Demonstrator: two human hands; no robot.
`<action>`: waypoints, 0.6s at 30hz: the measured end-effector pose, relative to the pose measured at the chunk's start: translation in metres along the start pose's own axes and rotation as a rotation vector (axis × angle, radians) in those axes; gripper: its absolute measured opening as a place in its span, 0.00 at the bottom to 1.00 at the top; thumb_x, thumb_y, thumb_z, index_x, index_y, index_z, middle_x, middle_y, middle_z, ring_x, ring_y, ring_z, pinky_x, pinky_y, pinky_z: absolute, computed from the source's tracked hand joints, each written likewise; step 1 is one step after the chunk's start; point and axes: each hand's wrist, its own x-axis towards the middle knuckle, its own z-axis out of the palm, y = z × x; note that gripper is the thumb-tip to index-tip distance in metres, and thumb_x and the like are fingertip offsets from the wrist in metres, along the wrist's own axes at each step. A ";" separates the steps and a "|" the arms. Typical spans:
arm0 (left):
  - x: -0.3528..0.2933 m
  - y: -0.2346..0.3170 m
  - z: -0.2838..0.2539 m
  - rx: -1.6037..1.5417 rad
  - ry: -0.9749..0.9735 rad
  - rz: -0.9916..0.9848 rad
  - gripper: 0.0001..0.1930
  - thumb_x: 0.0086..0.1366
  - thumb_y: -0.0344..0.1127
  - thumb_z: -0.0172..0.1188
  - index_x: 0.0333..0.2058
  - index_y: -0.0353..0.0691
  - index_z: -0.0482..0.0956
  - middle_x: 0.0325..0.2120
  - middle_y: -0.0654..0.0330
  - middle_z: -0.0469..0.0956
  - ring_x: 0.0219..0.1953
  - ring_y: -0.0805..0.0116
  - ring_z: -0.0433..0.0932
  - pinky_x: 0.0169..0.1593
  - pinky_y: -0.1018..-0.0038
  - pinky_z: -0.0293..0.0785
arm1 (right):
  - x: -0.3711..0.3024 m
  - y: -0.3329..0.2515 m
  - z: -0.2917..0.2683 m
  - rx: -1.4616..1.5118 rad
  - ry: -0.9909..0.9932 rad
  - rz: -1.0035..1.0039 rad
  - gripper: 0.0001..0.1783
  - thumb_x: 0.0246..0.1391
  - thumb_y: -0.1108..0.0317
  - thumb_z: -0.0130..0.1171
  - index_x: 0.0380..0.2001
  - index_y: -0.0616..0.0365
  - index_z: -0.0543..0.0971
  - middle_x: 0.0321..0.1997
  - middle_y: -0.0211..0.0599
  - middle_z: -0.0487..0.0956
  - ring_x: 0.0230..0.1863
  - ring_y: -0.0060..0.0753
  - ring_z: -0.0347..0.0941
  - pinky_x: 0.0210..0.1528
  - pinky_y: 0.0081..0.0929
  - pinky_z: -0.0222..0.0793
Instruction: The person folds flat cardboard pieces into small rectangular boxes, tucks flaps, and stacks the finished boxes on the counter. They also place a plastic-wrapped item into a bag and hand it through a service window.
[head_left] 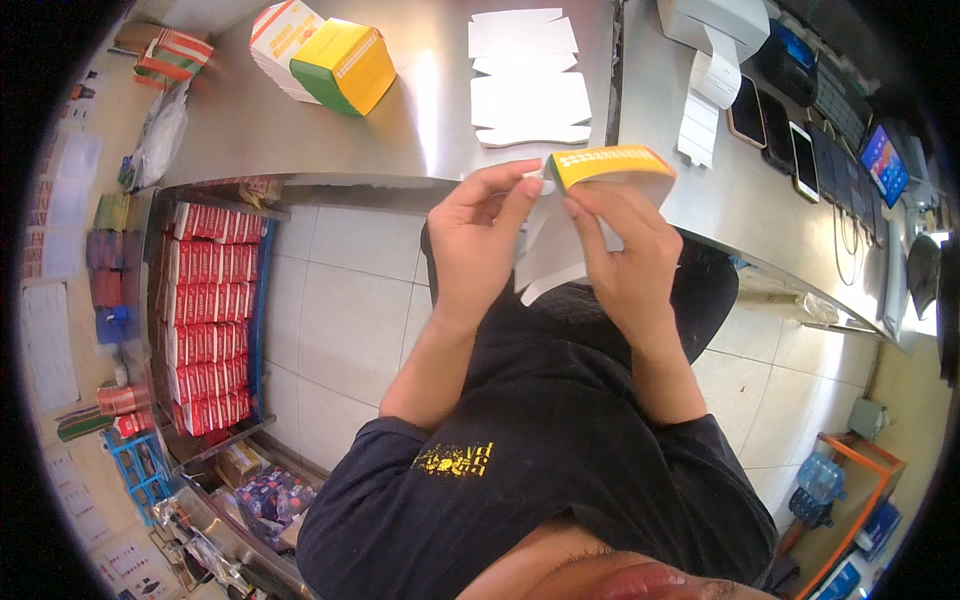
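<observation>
Both hands are on a half-folded carton, held in front of my body just off the counter edge. Its outside shows yellow with a green end; the inside is white. My left hand pinches a small white flap at the carton's left side between thumb and fingertips. My right hand grips the carton from below, fingers against the white inner panel. Beyond them, a flat unfolded carton lies white side up on the counter. At the far left stands a yellow and green folded box against a stack of flattened cartons.
The metal counter spans the far side. A label printer with a hanging label strip, several phones and a tablet occupy its right part. Red boxes fill a shelf at left; water bottles stand lower right.
</observation>
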 end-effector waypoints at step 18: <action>-0.001 -0.012 0.000 -0.036 -0.030 0.034 0.14 0.65 0.24 0.71 0.49 0.30 0.83 0.37 0.64 0.83 0.39 0.79 0.79 0.44 0.81 0.76 | -0.009 0.013 0.018 0.490 -0.102 0.323 0.09 0.64 0.75 0.64 0.45 0.67 0.82 0.42 0.41 0.87 0.44 0.27 0.84 0.50 0.26 0.80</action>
